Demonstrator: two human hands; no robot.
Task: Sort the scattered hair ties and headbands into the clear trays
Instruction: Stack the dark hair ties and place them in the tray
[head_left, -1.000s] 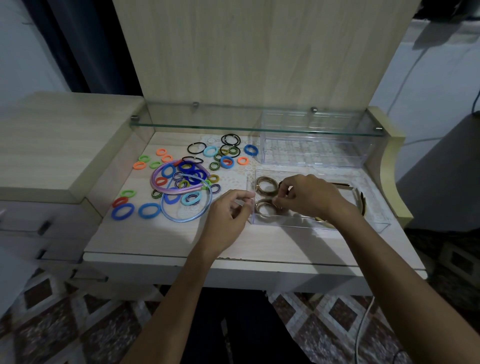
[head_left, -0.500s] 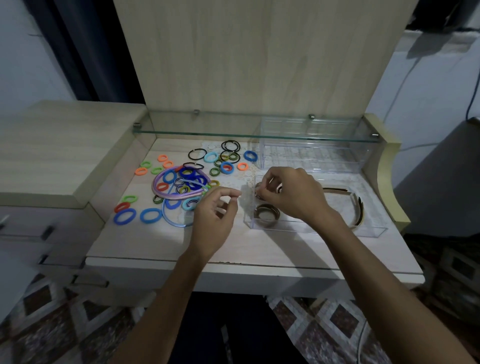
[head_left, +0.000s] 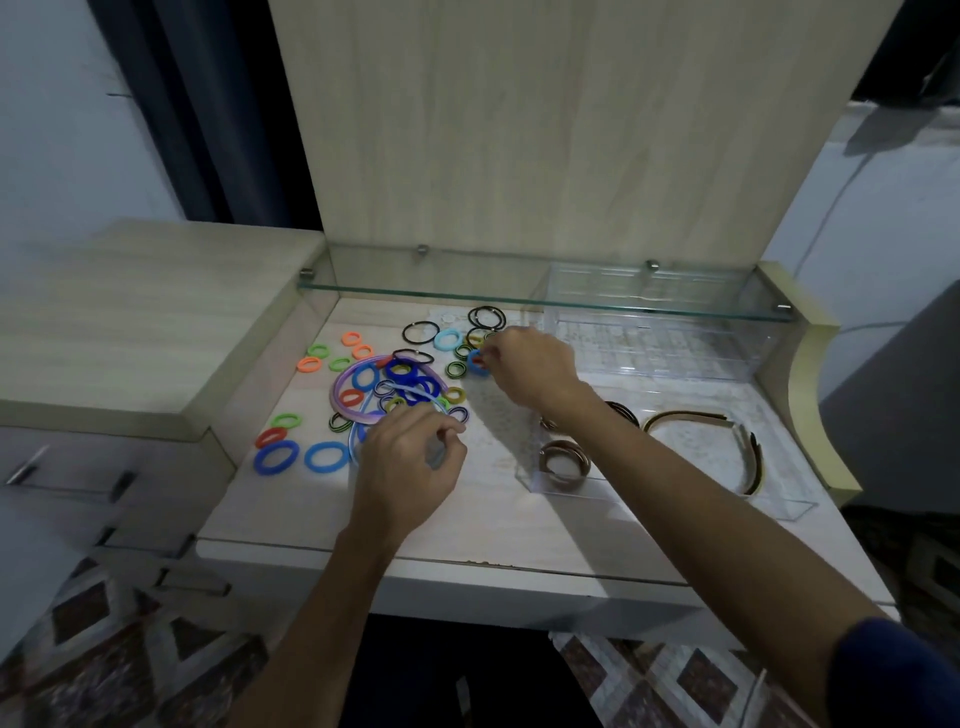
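Observation:
Colourful hair ties (head_left: 324, 457) lie scattered on the left of the dresser top, tangled with a purple headband (head_left: 340, 387) and a thin light blue headband (head_left: 415, 394). My right hand (head_left: 530, 371) reaches over them and pinches a blue hair tie (head_left: 475, 361). Curled over the right side of the light blue headband is my left hand (head_left: 410, 467), thumb against forefinger; whether it grips the band is unclear. The front clear tray (head_left: 800, 512) holds bronze coiled ties (head_left: 563, 460) and gold-and-black headbands (head_left: 750, 457). A compartmented clear tray (head_left: 649, 343) stands behind.
A glass shelf (head_left: 467, 293) runs low over the back of the top, above the rear tray. A raised wooden cabinet (head_left: 130, 312) borders the left, a curved side panel (head_left: 810, 389) the right. Black hair ties (head_left: 421, 332) lie near the back.
My right hand left the front tray and moved left and back to the blue hair tie. My left hand shifted left onto the light blue headband and curled.

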